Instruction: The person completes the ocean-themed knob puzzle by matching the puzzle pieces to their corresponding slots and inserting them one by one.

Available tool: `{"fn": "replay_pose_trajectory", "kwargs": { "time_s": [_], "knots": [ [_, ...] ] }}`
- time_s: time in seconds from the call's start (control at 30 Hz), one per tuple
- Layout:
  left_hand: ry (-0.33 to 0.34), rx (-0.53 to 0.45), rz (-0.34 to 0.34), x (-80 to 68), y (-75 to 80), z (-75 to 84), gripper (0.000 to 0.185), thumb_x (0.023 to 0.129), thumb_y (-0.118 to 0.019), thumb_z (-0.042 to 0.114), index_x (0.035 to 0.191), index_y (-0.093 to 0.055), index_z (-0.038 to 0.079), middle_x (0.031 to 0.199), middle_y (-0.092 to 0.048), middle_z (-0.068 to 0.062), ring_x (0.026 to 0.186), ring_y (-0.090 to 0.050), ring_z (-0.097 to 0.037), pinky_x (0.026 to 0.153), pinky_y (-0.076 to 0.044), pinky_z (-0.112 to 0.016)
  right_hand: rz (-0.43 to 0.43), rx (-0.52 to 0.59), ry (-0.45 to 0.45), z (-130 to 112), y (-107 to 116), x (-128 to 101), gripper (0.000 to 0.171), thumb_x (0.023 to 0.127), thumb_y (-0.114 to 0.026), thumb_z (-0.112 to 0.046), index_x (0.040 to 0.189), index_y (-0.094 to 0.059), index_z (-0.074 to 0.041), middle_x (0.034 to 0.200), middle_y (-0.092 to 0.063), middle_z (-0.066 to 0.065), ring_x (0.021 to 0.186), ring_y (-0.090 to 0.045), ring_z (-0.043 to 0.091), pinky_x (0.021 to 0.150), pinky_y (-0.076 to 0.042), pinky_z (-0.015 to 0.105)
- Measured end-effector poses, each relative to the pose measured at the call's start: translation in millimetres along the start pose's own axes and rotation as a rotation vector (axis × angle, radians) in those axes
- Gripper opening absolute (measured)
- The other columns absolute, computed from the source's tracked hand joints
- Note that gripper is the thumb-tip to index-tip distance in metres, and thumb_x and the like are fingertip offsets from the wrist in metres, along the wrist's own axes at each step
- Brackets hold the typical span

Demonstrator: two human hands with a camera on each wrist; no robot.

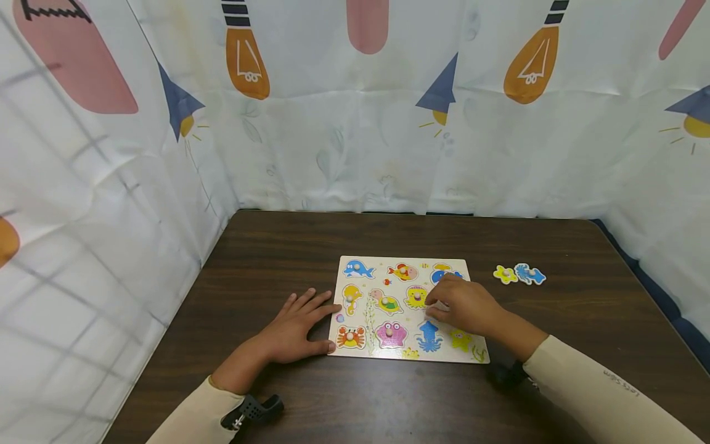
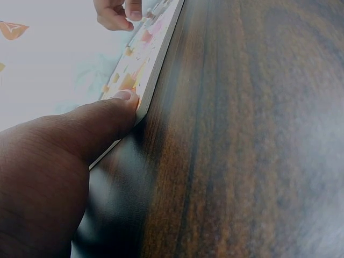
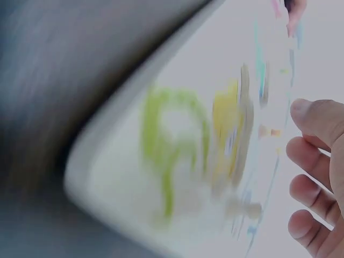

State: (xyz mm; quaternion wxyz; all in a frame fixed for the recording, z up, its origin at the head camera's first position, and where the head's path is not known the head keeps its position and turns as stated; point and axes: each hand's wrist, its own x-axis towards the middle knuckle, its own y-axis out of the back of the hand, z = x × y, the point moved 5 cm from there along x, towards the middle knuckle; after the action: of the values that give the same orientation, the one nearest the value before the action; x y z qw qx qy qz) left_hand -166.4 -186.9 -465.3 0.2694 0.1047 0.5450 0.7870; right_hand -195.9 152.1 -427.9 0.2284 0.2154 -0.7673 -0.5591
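A pale wooden peg puzzle board with sea-animal pictures lies flat on the table. My left hand rests at its left edge, fingers spread; in the left wrist view the thumb presses on the board's near corner. Over the board's right side, my right hand hovers with loosely bent fingers, beside the yellow octopus piece. Nothing shows between its fingers in the right wrist view. A blue squid and a yellow-green starfish lie below that hand. It partly covers a blue shape.
Loose pieces lie on the dark wooden table to the right of the board: a yellow one and a blue one, close together. A patterned white curtain hangs behind the table and along its left side.
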Motion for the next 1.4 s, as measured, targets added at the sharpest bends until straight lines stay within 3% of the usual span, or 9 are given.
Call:
{"fn": "replay_pose_trajectory", "kwargs": {
  "time_s": [0.33, 0.57, 0.77, 0.93, 1.0, 1.07, 1.4],
  "knots": [
    [-0.008, 0.007, -0.002, 1.3, 2.4, 1.2, 0.078, 0.090, -0.064, 0.068, 0.158, -0.041, 0.035, 0.168, -0.024, 0.002, 0.156, -0.011, -0.034, 0.121, -0.003, -0.062, 0.010, -0.008, -0.165, 44, 19, -16, 0.023, 0.086, -0.085, -0.034, 0.103, -0.082, -0.020, 0.098, -0.071, -0.007, 0.097, -0.057, 0.017, 0.064, -0.053, 0.029],
    [-0.006, 0.006, -0.004, 1.2, 3.7, 1.8, 0.078, 0.090, -0.064, 0.067, 0.157, -0.042, 0.034, 0.168, -0.024, 0.001, 0.156, -0.011, -0.034, 0.121, -0.003, -0.063, 0.053, -0.031, -0.192, 65, 25, -25, 0.024, 0.086, -0.085, -0.029, 0.105, -0.081, -0.014, 0.102, -0.070, 0.001, 0.097, -0.060, 0.022, 0.064, -0.056, 0.032],
    [-0.010, 0.010, -0.002, 1.3, 2.9, 1.1, 0.078, 0.090, -0.064, 0.068, 0.157, -0.042, 0.034, 0.168, -0.025, 0.001, 0.156, -0.012, -0.034, 0.121, -0.004, -0.063, 0.042, -0.019, -0.237, 83, 29, -33, 0.025, 0.089, -0.083, -0.026, 0.109, -0.079, -0.012, 0.108, -0.068, 0.007, 0.101, -0.060, 0.027, 0.061, -0.054, 0.033],
    [-0.016, 0.009, 0.004, 1.1, 1.8, -0.3, 0.078, 0.091, -0.064, 0.067, 0.157, -0.042, 0.034, 0.168, -0.025, 0.001, 0.156, -0.012, -0.034, 0.121, -0.004, -0.063, 0.037, -0.027, -0.295, 97, 33, -41, 0.024, 0.091, -0.080, -0.027, 0.111, -0.078, -0.013, 0.114, -0.067, 0.012, 0.106, -0.062, 0.033, 0.073, -0.058, 0.050],
    [-0.017, 0.009, 0.002, 0.9, 1.6, -0.5, 0.078, 0.091, -0.064, 0.067, 0.157, -0.042, 0.034, 0.168, -0.024, 0.002, 0.156, -0.011, -0.034, 0.121, -0.004, -0.063, 0.035, -0.037, -0.315, 103, 33, -44, 0.024, 0.092, -0.079, -0.029, 0.111, -0.078, -0.014, 0.116, -0.067, 0.013, 0.111, -0.061, 0.035, 0.082, -0.054, 0.061],
    [-0.015, 0.011, 0.000, 0.9, 1.4, -0.6, 0.078, 0.091, -0.063, 0.068, 0.157, -0.042, 0.034, 0.168, -0.024, 0.002, 0.156, -0.011, -0.033, 0.121, -0.004, -0.063, 0.034, -0.049, -0.322, 109, 33, -47, 0.024, 0.092, -0.079, -0.029, 0.111, -0.078, -0.014, 0.118, -0.067, 0.014, 0.113, -0.060, 0.036, 0.083, -0.053, 0.064],
    [-0.013, 0.012, 0.003, 0.7, 0.3, -1.3, 0.078, 0.090, -0.061, 0.070, 0.157, -0.042, 0.035, 0.168, -0.025, 0.003, 0.156, -0.011, -0.033, 0.121, -0.004, -0.062, 0.051, -0.064, -0.348, 131, 41, -59, 0.024, 0.093, -0.077, -0.027, 0.109, -0.078, -0.009, 0.116, -0.067, 0.019, 0.110, -0.059, 0.037, 0.071, -0.057, 0.055]
  ]
}}
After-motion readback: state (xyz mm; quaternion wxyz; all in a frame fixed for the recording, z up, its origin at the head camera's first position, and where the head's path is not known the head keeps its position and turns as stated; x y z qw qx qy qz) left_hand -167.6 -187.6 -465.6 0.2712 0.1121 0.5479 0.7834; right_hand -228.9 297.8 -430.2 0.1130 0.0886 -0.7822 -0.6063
